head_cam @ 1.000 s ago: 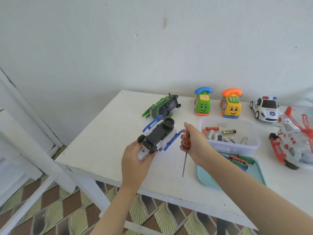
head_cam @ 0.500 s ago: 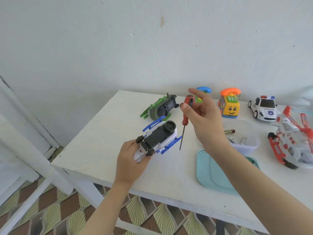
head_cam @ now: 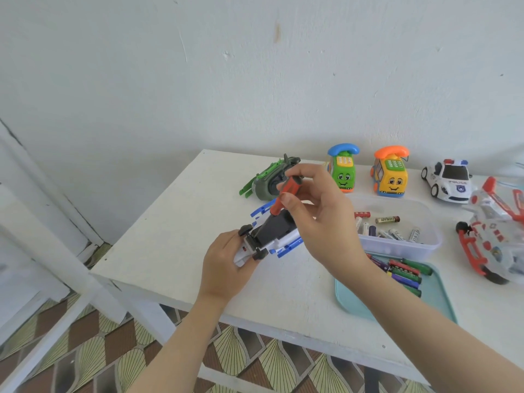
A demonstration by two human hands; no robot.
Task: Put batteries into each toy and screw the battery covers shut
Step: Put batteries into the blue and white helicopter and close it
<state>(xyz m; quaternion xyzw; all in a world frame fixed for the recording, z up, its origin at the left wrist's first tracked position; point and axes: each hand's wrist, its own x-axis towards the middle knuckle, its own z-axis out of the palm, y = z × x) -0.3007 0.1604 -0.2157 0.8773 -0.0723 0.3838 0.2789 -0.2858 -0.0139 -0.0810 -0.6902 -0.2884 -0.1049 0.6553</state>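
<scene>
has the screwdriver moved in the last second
Yes: the screwdriver has gone left and farther back from the battery tub, its tip now at the blue-and-white toy.

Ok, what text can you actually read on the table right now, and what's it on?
"POLICE": hood of the white police car.
"EVEREADY": gold-and-black battery in the clear tub.
Other batteries in the tub and on the teal tray: print too small to read.
</scene>
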